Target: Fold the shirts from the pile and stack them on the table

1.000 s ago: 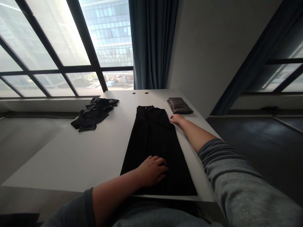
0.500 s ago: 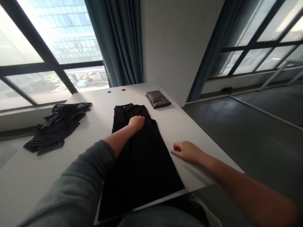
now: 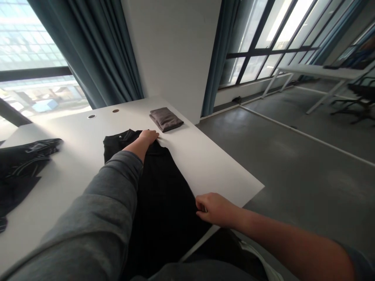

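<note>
Reaching across the black garment (image 3: 168, 199), the left hand (image 3: 149, 136) rests at its far end, just beside the collar, with fingers bent over the edge of the cloth; whether they pinch the fabric cannot be made out. The right hand (image 3: 215, 208) is at the garment's right-hand edge, near the end closest to the person, its fingers curled in toward the thumb with a small gap inside the curl; whether cloth is caught in them is unclear. The garment lies spread lengthwise on the white table (image 3: 211, 164), collar away from the person, and inside that collar sits a small white label (image 3: 120, 136) whose lettering is too small to read. At the left, partly out of view, lies a crumpled dark garment (image 3: 17, 171) with pale stripes and a light printed mark (image 3: 38, 146) that may be writing but is illegible. Beyond the left hand, near the table's far right edge, is a folded grey-brown cloth (image 3: 166, 119), its visible surface plain. Two round cable holes, one ringed in white (image 3: 91, 116) and one brownish (image 3: 116, 111), are set in the tabletop near the blue-grey curtain (image 3: 102, 50).
</note>
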{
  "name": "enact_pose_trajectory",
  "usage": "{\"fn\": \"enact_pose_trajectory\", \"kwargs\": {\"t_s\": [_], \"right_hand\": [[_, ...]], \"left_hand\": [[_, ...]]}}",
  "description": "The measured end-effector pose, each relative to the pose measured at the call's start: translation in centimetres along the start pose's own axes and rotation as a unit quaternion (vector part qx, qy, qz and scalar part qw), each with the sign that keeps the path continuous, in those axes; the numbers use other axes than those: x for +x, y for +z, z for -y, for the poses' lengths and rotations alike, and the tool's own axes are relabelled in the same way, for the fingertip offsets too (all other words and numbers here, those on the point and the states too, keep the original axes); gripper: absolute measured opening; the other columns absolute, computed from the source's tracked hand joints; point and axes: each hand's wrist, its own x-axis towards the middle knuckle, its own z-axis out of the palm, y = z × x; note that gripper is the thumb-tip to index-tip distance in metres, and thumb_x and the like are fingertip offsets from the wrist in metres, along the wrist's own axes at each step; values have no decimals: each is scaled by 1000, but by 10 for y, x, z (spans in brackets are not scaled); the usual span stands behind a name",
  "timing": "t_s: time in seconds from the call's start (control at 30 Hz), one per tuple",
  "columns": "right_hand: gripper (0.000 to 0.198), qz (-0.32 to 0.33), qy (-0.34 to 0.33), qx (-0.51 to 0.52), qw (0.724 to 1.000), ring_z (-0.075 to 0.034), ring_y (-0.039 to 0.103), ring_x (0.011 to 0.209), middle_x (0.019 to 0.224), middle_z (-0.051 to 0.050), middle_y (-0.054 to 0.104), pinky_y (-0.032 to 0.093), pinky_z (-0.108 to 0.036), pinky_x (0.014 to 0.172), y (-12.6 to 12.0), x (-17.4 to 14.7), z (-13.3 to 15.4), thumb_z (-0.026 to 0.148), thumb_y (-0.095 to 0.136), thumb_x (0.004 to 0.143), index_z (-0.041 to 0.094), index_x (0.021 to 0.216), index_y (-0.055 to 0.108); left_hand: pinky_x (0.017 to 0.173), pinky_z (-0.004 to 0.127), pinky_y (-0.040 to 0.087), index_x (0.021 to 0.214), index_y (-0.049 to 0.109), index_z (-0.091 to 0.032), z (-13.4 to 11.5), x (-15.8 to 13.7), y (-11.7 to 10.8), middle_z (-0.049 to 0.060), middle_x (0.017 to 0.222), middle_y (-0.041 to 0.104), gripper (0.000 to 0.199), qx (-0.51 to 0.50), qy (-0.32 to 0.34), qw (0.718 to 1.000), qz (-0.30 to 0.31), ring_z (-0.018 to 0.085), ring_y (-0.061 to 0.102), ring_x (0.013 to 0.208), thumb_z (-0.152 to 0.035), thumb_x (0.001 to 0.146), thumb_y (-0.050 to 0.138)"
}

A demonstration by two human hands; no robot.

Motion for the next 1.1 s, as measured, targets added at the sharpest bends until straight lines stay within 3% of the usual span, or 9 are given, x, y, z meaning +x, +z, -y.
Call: {"fn": "enact_pose_trajectory", "kwargs": {"t_s": [0.13,0.3,0.5,0.67,0.8,0.93,1.1], "right_hand": [[15,-6,-13,101,995,-15,57,67,75,3,65,36,-25,61,1,-9,5,17,69,76,24,86,59],[28,-12,-72,187,980,-13,52,62,70,7,55,36,-25,59,0,-21,19,15,66,76,26,101,58],[28,-22,-172,152,973,-15,58,69,81,3,64,44,-26,67,-5,-28,61,18,65,81,29,107,63],[37,7,-289,115,951,-20,70,97,112,-3,75,52,-29,87,10,-18,93,17,63,85,29,120,66],[39,44,-337,80,937,-21,71,105,119,-6,75,53,-31,94,29,0,112,18,63,89,25,127,66],[40,95,-365,32,926,-21,71,104,119,-9,75,52,-29,90,41,17,125,21,66,90,18,130,67],[40,158,-378,0,912,-16,68,83,98,-3,75,50,-25,74,54,33,128,32,74,91,18,128,69]], "left_hand": [[104,43,43,122,73,-17,14,-1,-6,19,135,68,34,16,-8,1000,7,31,60,126,-15,101,46],[100,36,43,124,71,-22,41,-16,-21,14,140,63,32,24,-30,999,-11,27,59,123,-22,101,48],[92,32,45,117,73,-25,80,-50,-30,8,138,63,31,22,-62,996,-63,24,60,113,-24,98,49],[91,29,44,115,72,-24,108,-84,-12,7,138,64,30,15,-83,993,-82,21,62,107,-21,98,48],[92,30,46,113,72,-24,119,-109,9,8,134,66,29,7,-90,993,-78,23,65,109,-22,98,47],[96,35,47,112,74,-24,119,-125,24,11,133,68,30,-22,-131,989,-68,27,66,114,-25,98,48],[95,39,49,117,74,-23,102,-132,43,14,124,74,35,-47,-173,981,-68,31,68,113,-34,101,46]]}}
